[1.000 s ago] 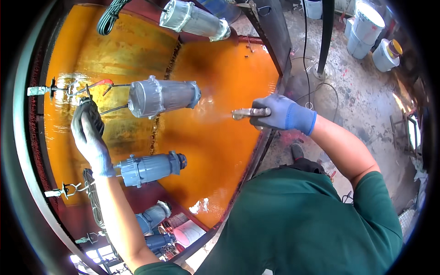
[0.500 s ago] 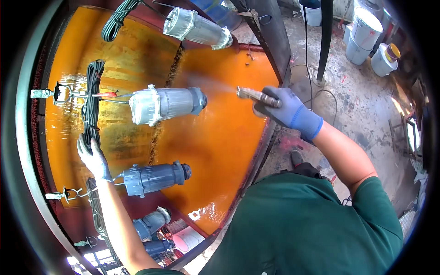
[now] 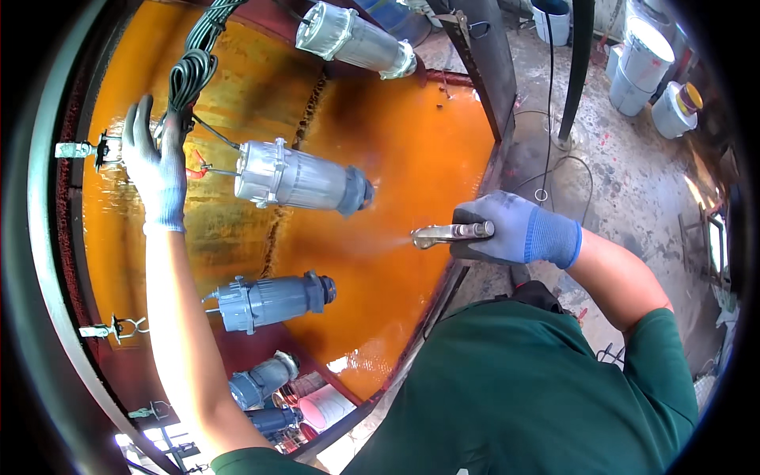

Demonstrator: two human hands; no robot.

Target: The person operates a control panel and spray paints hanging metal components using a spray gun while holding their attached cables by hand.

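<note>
Your left hand [image 3: 155, 162] has climbed from the lower pump to the black coiled cable [image 3: 190, 75].
Its fingers spread flat there; your right hand [image 3: 514, 232] clenches the metal spray gun [image 3: 451, 233], misting the ribbed grey pump body [image 3: 297, 180] against the glossy orange wall [image 3: 412, 142].

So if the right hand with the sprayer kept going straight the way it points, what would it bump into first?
Probably the pale hanging pump. The right hand aims the spray gun leftward, with only mist between. Depth is unclear, so it might pass in front and reach the orange wall.
</note>
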